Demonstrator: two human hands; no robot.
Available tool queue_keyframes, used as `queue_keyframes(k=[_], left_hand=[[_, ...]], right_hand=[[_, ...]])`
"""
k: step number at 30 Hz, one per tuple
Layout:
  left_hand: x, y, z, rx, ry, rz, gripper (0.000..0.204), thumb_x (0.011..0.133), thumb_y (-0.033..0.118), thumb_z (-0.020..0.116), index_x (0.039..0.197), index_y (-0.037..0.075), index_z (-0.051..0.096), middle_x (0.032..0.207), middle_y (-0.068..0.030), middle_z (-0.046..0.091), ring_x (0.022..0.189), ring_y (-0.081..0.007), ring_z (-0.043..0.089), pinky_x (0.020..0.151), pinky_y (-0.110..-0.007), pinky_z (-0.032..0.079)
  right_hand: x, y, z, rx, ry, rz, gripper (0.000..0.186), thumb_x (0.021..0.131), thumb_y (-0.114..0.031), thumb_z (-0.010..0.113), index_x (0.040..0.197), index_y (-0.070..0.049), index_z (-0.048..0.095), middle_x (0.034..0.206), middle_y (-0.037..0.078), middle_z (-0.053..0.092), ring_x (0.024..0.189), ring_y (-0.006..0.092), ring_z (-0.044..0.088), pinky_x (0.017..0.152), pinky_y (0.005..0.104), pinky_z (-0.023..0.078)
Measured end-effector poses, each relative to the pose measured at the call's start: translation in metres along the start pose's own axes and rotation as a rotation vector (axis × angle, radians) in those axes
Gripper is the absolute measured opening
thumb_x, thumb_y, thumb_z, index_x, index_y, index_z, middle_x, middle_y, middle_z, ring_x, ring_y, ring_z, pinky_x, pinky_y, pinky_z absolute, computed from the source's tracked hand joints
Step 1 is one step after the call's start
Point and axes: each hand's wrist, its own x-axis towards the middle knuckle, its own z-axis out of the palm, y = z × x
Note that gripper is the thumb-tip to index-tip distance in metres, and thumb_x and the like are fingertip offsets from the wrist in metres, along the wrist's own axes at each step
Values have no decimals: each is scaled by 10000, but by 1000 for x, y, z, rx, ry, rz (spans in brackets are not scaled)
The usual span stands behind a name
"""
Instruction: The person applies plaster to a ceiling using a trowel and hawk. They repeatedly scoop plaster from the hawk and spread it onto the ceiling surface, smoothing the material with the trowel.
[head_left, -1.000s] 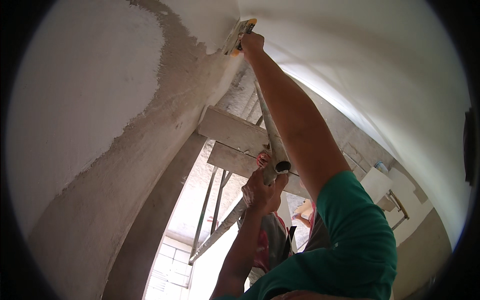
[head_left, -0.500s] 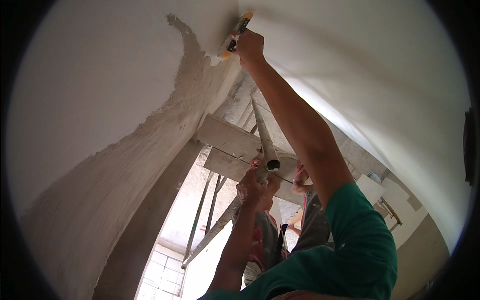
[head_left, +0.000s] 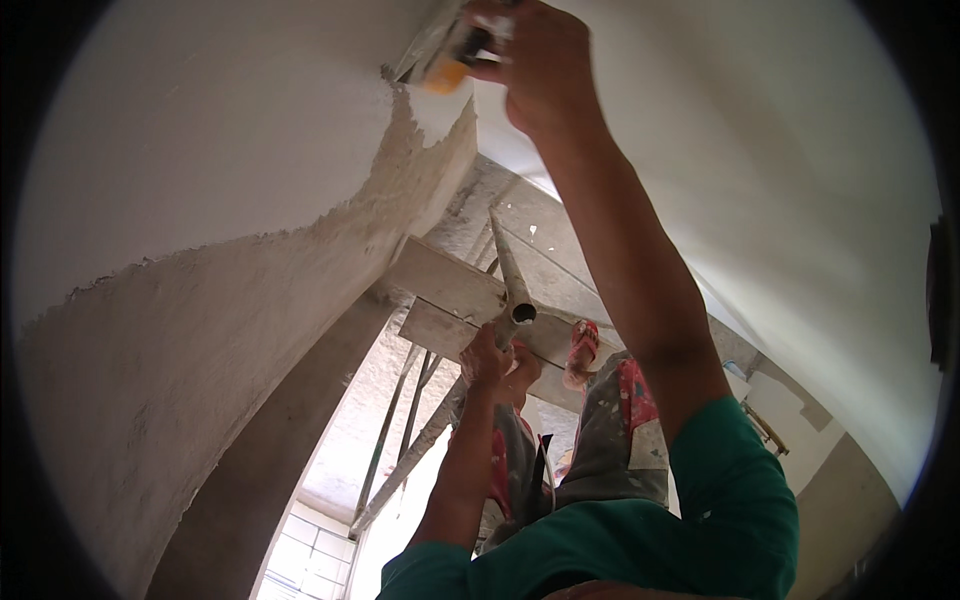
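My right hand [head_left: 535, 65] grips a putty blade [head_left: 445, 70] with a yellow-and-black handle, motion-blurred at the top of the picture, where the pale coating [head_left: 200, 150] on the left wall borders a rough grey band [head_left: 280, 310]. Lower down, my left hand [head_left: 483, 355] is closed round a grey metal scaffold pipe [head_left: 510, 270], just below its open end. Weathered planks [head_left: 445, 270] lie beneath, and my feet in red flip-flops [head_left: 585, 340] rest on them, below legs in paint-spattered grey trousers.
A smooth white wall [head_left: 790, 190] curves along the right. Metal scaffold poles [head_left: 410, 400] stand by a bright opening at lower left, with a gridded window [head_left: 310, 550] beyond. A pale board and rail [head_left: 770, 420] are partly visible at lower right.
My right hand and the blade moved up in the picture and look nearer. The pipe, planks and left hand shifted left in view, and more of my right foot shows.
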Motion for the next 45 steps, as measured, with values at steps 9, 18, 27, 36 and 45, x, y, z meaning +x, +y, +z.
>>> queue_keyframes(k=[9,18,27,36,45], left_hand=[[4,9,-8,-84,4,-32,453,667,202,714,1093,142,574,978,-137,647,893,-348,635,777,-445,505],[9,13,-7,-71,-19,-48,435,632,193,742,1031,127,582,904,-127,656,838,-349,643,717,-445,517],[8,9,-6,-92,-17,-39,445,604,176,749,1009,119,574,890,-108,650,815,-335,648,693,-437,524],[1,4,-3,-50,88,37,428,615,182,748,999,120,569,886,-113,650,815,-338,648,682,-443,522],[7,14,-9,4,-61,-28,456,657,230,730,1062,139,539,976,-120,641,901,-335,636,760,-464,504]], right_hand=[[-157,54,105,1306,-9,1248,143,834,-121,591,962,-80,640,886,12,614,756,119,578,543,290,460],[-171,91,299,1160,-46,1421,151,816,-87,606,939,-8,645,794,80,615,660,188,599,567,341,513],[-146,94,324,1367,-164,1346,150,864,-119,547,989,-79,618,912,48,625,831,176,623,708,361,522],[-101,31,198,1351,-211,957,115,885,-137,537,939,-65,609,892,34,607,788,160,615,665,367,529],[-33,-19,28,894,37,253,197,823,-87,623,1018,-97,598,940,43,615,797,139,618,657,278,575]])
